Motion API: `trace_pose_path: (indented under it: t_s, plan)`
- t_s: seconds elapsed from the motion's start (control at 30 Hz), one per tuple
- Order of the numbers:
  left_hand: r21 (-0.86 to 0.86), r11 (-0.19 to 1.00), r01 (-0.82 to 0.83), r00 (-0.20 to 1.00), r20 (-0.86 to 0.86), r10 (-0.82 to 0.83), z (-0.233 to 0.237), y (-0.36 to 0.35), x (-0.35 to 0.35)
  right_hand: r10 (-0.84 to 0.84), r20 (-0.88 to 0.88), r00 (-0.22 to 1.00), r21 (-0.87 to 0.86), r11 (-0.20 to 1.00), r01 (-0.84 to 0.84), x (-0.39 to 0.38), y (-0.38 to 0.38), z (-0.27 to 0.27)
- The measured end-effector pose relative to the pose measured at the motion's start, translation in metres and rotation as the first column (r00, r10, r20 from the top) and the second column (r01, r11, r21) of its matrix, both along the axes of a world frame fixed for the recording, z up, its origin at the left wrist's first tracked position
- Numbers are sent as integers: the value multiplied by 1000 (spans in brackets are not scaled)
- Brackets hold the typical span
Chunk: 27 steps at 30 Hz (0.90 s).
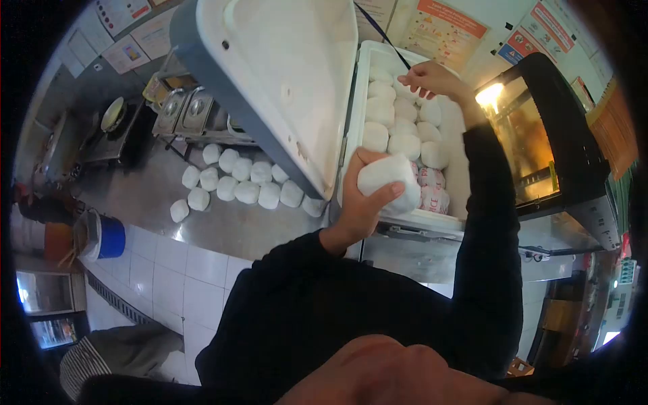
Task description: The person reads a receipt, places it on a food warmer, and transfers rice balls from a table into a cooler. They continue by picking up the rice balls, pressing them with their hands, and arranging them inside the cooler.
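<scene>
White wrapped bundles [246, 192] on grey steel table [223, 233]; white cooler box [361, 88] with grey-edged lid [270, 74]; black sleeves [486, 223]; blue bucket [108, 236].

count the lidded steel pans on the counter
2. One steel pan sits at the counter's far end; the other is right beside it, next to the cooler's open lid. The lid may hide more.

Off left of the left hand's fingers [385, 199], round white bundles [247, 192] crowd the steel counter [223, 233], blue bucket [111, 237] farther down-left, lit warming cabinet [533, 135] away right, wall posters [445, 27] above!
</scene>
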<state>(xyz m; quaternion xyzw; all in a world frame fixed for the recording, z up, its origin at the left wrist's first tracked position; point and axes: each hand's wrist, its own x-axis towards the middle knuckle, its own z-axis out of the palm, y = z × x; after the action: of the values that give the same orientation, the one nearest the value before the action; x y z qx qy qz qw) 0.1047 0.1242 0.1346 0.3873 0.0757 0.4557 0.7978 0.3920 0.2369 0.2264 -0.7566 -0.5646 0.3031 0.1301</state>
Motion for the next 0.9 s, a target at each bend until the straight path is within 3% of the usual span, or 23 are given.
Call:
trace_pose_path:
  t_s: [0.03, 0.07, 0.1, 0.17, 0.2, 0.23, 0.27, 0.3, 0.37, 0.4, 0.43, 0.47, 0.5, 0.53, 0.6, 0.67, 0.7, 0.73, 0.8, 0.83, 0.87, 0.9]
  plan:
    - [156, 971, -180, 983, -12, 184, 2, 0, 4, 128, -134, 983, -31, 991, -134, -24, -29, 26]
    - [350, 850, -392, 917, 73, 393, -1, 6, 12, 318, -322, 892, 7, 943, -334, -43, -57, 43]
    - [339, 857, -389, 918, 67, 390, 7, 6, 20, 477, -487, 731, 84, 859, -505, -59, -83, 49]
    - [275, 660, -699, 713, 348, 609, 32, 7, 34, 597, -448, 666, 404, 799, -444, -95, -127, 33]
    - [391, 582, -713, 698, 324, 638, 33, 16, 38, 553, -550, 626, 539, 807, -240, -113, -133, 18]
    - [503, 493, -710, 679, 304, 668, 33, 28, 43, 550, -549, 629, 531, 811, -246, -110, -135, 15]
    - [636, 367, -679, 620, 229, 750, 30, 41, 48, 443, -549, 709, 509, 850, -137, -102, -132, 13]
    - [633, 370, -681, 619, 226, 752, 32, 36, 43, 326, -546, 771, 489, 872, -22, -91, -127, 10]
    - [562, 596, -574, 811, 289, 509, 41, 27, 27, 355, -528, 771, 566, 824, 8, -48, -105, 1]
    - [611, 576, -543, 832, 296, 469, 38, 16, 11, 229, -335, 914, 501, 865, -33, -27, -93, 2]
    - [768, 519, -375, 910, 198, 364, 34, 12, -13, 106, -107, 989, 427, 903, -50, -6, -80, -1]
    - [883, 430, -187, 960, 72, 270, 28, 9, -37, 14, 25, 1000, 392, 920, -23, 21, -61, -19]
    - [905, 417, -90, 990, 35, 138, 19, 6, -52, -72, 159, 985, 360, 933, 10, 43, -46, -43]
    - [921, 390, 5, 1000, -8, 6, 8, 2, -65, -66, 154, 986, 361, 932, 6, 49, -39, -56]
    - [817, 568, 100, 994, -113, -12, -10, -13, -96, -58, -59, 997, -24, 998, 57, 56, -15, -71]
    - [741, 665, 96, 977, -199, 81, -38, -13, -129, -110, -84, 990, -53, 993, 105, 79, 17, -104]
    - [661, 750, 16, 967, -202, 157, -60, -13, -146, -181, -108, 977, -95, 981, 171, 88, 28, -119]
    - [569, 819, -74, 947, -216, 236, -83, -12, -165, -186, -114, 976, -34, 982, 183, 90, 31, -126]
    - [505, 797, -331, 769, -345, 538, -118, -15, -209, -103, -77, 992, 62, 992, 108, 98, 29, -130]
    - [496, 789, -364, 727, -378, 573, -131, -17, -231, -86, -230, 969, 200, 971, 134, 116, 32, -148]
    - [418, 734, -535, 626, -388, 677, -142, -15, -254, -37, -348, 937, 188, 976, 108, 116, 33, -146]
    - [342, 639, -689, 507, -403, 762, -153, -12, -277, -72, -66, 995, 225, 971, 85, 94, 29, -140]
